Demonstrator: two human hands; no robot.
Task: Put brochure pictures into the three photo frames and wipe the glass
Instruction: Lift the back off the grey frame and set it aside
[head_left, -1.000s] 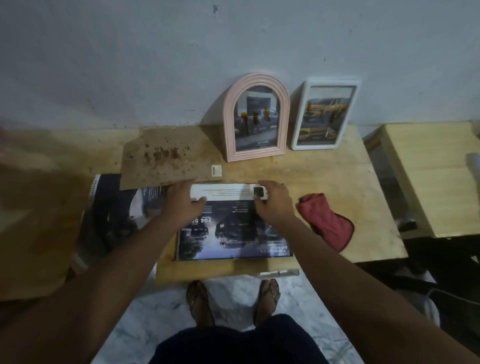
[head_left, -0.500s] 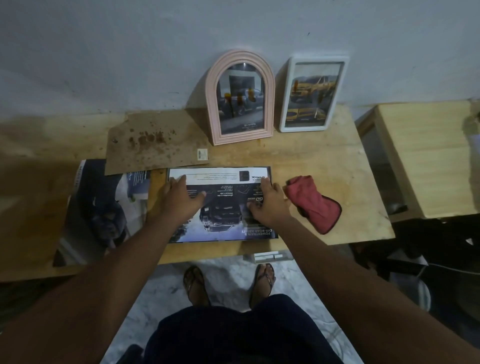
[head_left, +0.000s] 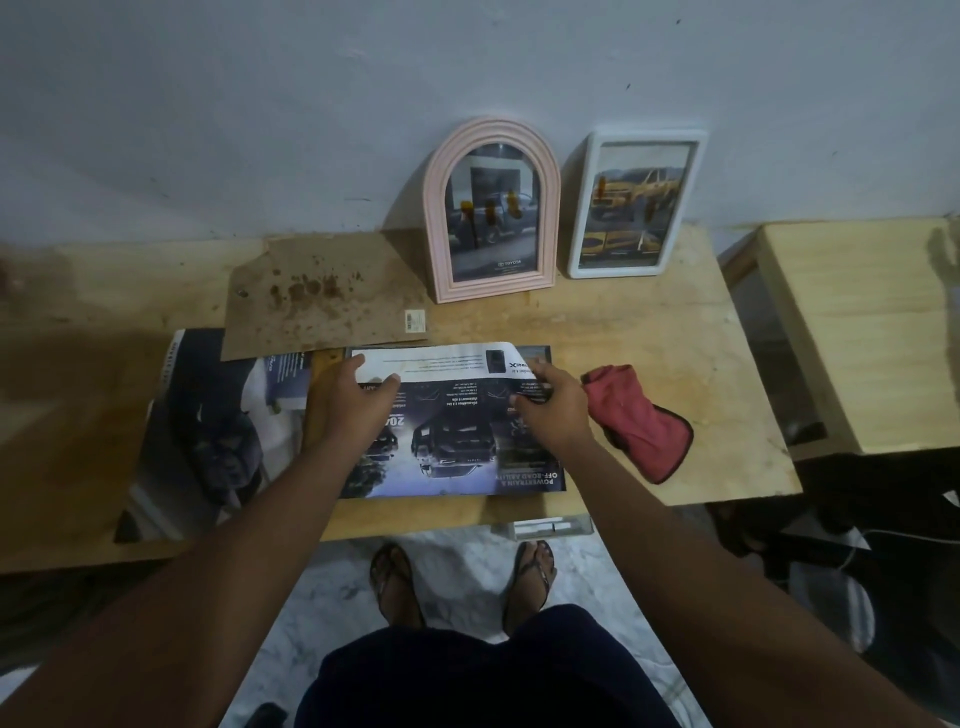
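**Third Picture Goes In: Both Hands on the Brochure Page**

Against a pale grey plaster wall (head_left: 260, 104), the light wooden desk (head_left: 649, 332) carries everything in this job. At its left end lies a large open car brochure (head_left: 208, 426), and a stained brown backing board (head_left: 322, 296) rests flat on the desk and partly over the brochure's far corner.

In front of me, at the centre of the desk, is the glossy brochure page printed with dark cars (head_left: 452, 447). It lies upside down to my view, with its far edge curled back towards me to show the white underside. A dark rectangular frame (head_left: 543, 353) lies flat beneath it, visible only as a thin rim along the far side.

Two finished frames lean upright against the wall, side by side but apart. On the left is a pink arched photo frame (head_left: 492, 127) holding a grey car picture. On the right is a white rectangular photo frame (head_left: 649, 136) holding a yellow one.

A crumpled red cloth (head_left: 636, 421) sits on the desk just beside my right hand (head_left: 550, 410). That hand's fingers are curled narrow and pinch the page near its far right corner. My left hand (head_left: 358, 400) grips the curled-over edge at the far left, thumb on top.

A small white sticker (head_left: 415, 319) marks the near right corner of the backing board.
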